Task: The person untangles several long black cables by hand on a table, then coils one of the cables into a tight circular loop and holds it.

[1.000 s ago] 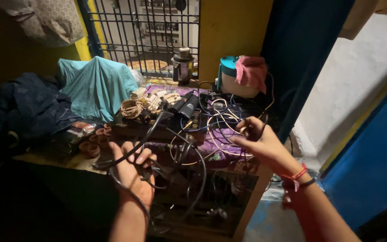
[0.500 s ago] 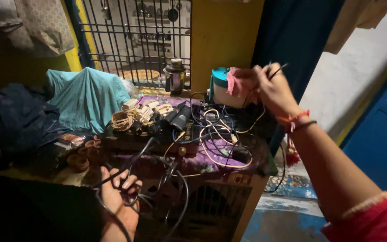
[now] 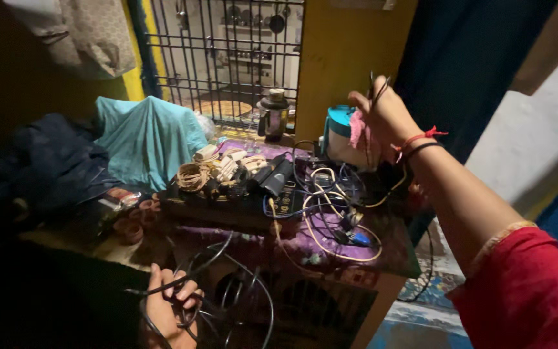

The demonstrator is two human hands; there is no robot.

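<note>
Gripping a loop of black cable (image 3: 227, 284), left hand (image 3: 169, 307) low at bottom left, fingers curled tight round several strands; loops sagging in wide arcs toward the dark front of the cabinet (image 3: 330, 304).

Raised high at upper right, right hand (image 3: 385, 116), fingers pinched closed on the thin dark end of the cable (image 3: 376, 90), two short tips sticking up above the knuckles. Red thread and dark band at the wrist, red sleeve (image 3: 531, 291) lower right.

Between the hands, left to right: dark blue cloth (image 3: 53, 161) heaped at far left; teal cloth (image 3: 146, 139) draped just beside it; small brown clay cups (image 3: 130, 226) near the table edge; coils of tan rings (image 3: 192, 176); black adapters (image 3: 272, 174) lying on a purple cover (image 3: 318, 242); tangle of cream and blue wires (image 3: 330, 207) spread over it. Behind, steel jar (image 3: 272, 116) at the window grille (image 3: 227, 52); white container with teal lid (image 3: 340, 136), pink rag (image 3: 358, 129) on it, partly hidden by the raised hand.

Cable: thin, black, glossy, slack, stretch between the two hands lost in the clutter.
</note>
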